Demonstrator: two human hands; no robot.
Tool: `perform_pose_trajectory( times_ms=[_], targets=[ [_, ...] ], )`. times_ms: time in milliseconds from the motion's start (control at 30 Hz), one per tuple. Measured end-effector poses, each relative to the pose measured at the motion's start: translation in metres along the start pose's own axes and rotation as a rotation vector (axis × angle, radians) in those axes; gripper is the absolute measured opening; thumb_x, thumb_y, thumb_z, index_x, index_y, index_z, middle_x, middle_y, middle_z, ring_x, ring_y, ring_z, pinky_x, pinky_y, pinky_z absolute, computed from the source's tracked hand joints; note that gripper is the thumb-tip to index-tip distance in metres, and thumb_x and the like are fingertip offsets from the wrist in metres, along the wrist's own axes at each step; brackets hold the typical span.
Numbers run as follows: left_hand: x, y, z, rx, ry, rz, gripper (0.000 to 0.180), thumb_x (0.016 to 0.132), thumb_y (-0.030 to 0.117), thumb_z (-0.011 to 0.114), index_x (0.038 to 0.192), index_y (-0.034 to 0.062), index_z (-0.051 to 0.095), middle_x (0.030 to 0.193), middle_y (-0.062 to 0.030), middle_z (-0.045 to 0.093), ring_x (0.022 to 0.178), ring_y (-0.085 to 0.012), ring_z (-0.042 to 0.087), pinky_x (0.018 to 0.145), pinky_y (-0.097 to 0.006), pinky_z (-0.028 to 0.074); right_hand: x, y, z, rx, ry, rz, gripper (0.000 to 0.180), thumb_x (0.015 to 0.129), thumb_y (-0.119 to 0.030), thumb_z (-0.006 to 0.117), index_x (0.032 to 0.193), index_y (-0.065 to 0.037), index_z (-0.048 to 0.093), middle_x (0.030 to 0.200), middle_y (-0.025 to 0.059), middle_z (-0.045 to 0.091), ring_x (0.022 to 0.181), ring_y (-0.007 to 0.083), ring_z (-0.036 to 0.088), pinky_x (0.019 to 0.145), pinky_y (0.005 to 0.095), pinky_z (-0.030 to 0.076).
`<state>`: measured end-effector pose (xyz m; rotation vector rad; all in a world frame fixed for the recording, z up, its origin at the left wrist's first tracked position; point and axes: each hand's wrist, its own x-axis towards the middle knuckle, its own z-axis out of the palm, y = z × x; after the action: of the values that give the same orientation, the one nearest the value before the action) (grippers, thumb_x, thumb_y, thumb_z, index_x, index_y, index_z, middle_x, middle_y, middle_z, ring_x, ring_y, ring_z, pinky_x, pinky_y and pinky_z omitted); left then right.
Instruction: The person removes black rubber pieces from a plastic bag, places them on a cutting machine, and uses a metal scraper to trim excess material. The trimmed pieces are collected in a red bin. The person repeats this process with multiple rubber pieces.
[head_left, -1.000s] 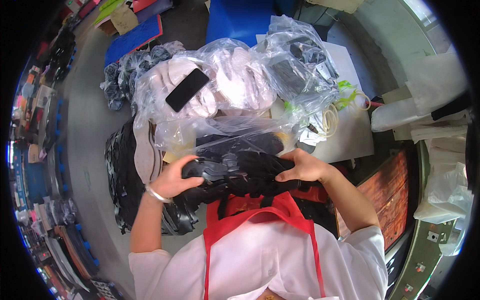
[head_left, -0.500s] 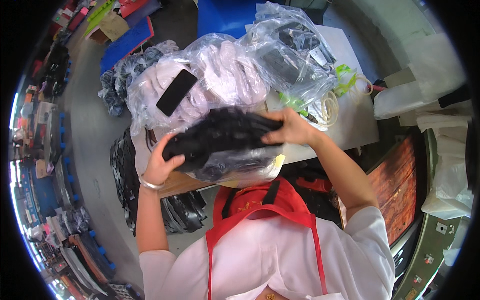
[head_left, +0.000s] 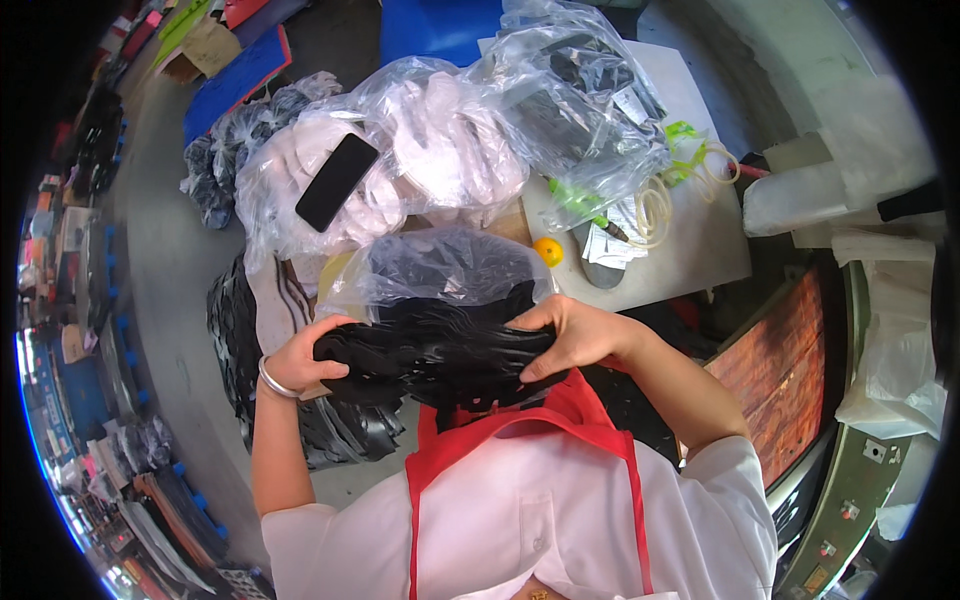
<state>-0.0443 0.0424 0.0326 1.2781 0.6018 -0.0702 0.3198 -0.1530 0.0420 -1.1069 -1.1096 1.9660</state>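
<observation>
Left hand (head_left: 300, 362) and right hand (head_left: 585, 335), fingers (head_left: 546, 362) gripping the black stack (head_left: 430, 350) at either end! Beyond it sits a clear bag (head_left: 450, 265); farther back, a phone (head_left: 337, 183).

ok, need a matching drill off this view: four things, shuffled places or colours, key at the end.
1. black stack
2. phone
3. round fruit
4. bracelet

A. orange-yellow
B. around the left wrist
C. between left hand and right hand
D. on the clear bag of pale pieces

Pairs: 1-C, 2-D, 3-A, 4-B
</observation>
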Motion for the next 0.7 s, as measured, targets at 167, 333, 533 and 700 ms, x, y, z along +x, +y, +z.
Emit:
perform_pose_trajectory(
  times_ms=[167,333,533,700],
  targets=[
    [0.048,-0.028,-0.004,0.043,0.169,-0.125,0.061,0.078,0.014,0.076,0.13,-0.0047,0.05,0.116,-0.0073,0.061,0.106,-0.0143,0.056,0.095,-0.029,0.045,0.025,0.039,-0.032,-0.198,0.254,0.251,0.039,0.081,-0.025,0.073,0.107,0.003,0.067,0.094,0.0098,0.071,0.088,0.0174,0.064,0.082,0.0315,0.051],
    [0.087,-0.061,-0.013,0.044,0.341,-0.079,0.062,0.08,0.02,0.076,0.132,-0.0025,0.051,0.118,-0.0094,0.061,0.105,-0.0171,0.058,0.094,-0.031,0.046,0.032,0.055,-0.03,-0.687,0.605,0.194,0.051,0.077,-0.043,0.072,0.097,0.003,0.065,0.092,0.0235,0.067,0.092,0.0357,0.065,0.081,0.0427,0.051],
    [0.089,-0.097,-0.024,0.156,0.727,-0.009,0.066,0.098,0.038,0.054,0.145,-0.0032,0.032,0.148,-0.0182,0.037,0.138,-0.0249,0.033,0.114,-0.034,0.023,0.002,0.024,-0.014,-1.085,0.668,0.526,0.068,0.083,-0.061,0.059,0.105,0.003,0.058,0.089,0.0228,0.067,0.086,0.039,0.066,0.075,0.0461,0.052],
    [0.052,-0.065,-0.003,0.673,0.8,0.016,0.059,0.1,0.031,0.052,0.145,-0.0004,0.032,0.137,-0.0193,0.049,0.113,-0.0271,0.058,0.094,-0.034,0.045,-0.027,-0.019,0.007,-1.481,0.497,0.23,0.044,0.074,-0.04,0.072,0.09,0.0,0.061,0.076,0.0135,0.059,0.076,0.0329,0.064,0.063,0.0414,0.052]
  ],
)
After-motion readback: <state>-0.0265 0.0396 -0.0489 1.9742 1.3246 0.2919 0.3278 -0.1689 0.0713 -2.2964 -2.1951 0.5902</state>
